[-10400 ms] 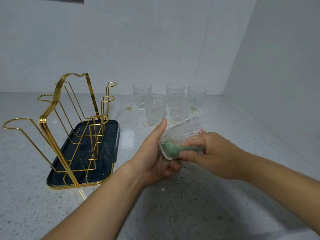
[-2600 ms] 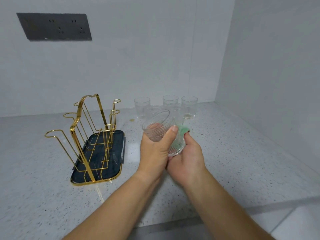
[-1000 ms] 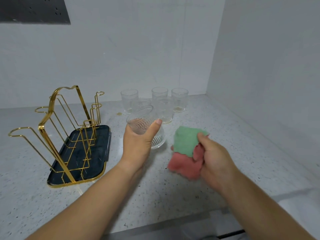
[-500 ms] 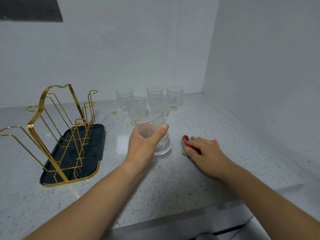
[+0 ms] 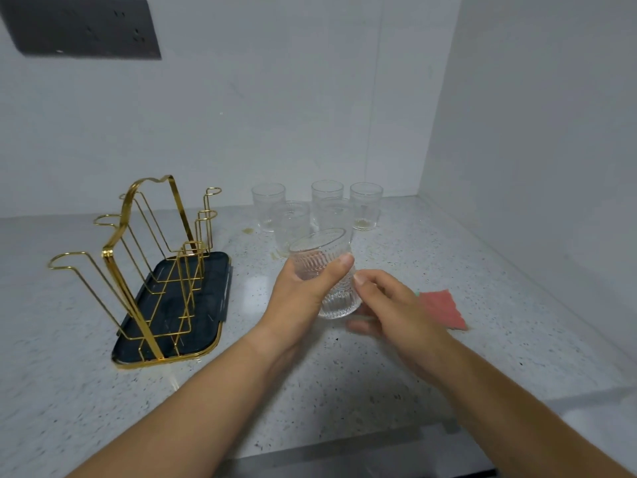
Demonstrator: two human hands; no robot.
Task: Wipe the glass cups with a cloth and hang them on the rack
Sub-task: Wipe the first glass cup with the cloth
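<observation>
Head-camera view showed a person's left hand (image 5: 303, 294) closed in a firm grip around a clear ribbed glass cup (image 5: 324, 274), thumb across the near side and the cup tilted slightly, its mouth upward, held above the pale speckled stone surface (image 5: 344, 384). Just beside it, the right hand (image 5: 389, 312) was open and loosely curled, fingertips touching or nearly touching the cup's lower right side, its grip closed on nothing; whether it actually bore on the glass could not be told. To the right of that hand, a red cloth with a green edge (image 5: 443, 308) lay flat on the surface, partly hidden by the hand. Five more clear glass cups (image 5: 366, 205) stood upright in a cluster near the back wall, behind the held one. Well to the left, a gold wire rack (image 5: 151, 257) rose from a dark blue tray with a gold rim (image 5: 206, 305); its looped arms carried no cups. A dark rectangular socket panel (image 5: 82, 27) was mounted on the white wall at upper left. Both bare forearms entered from the bottom of the frame.
</observation>
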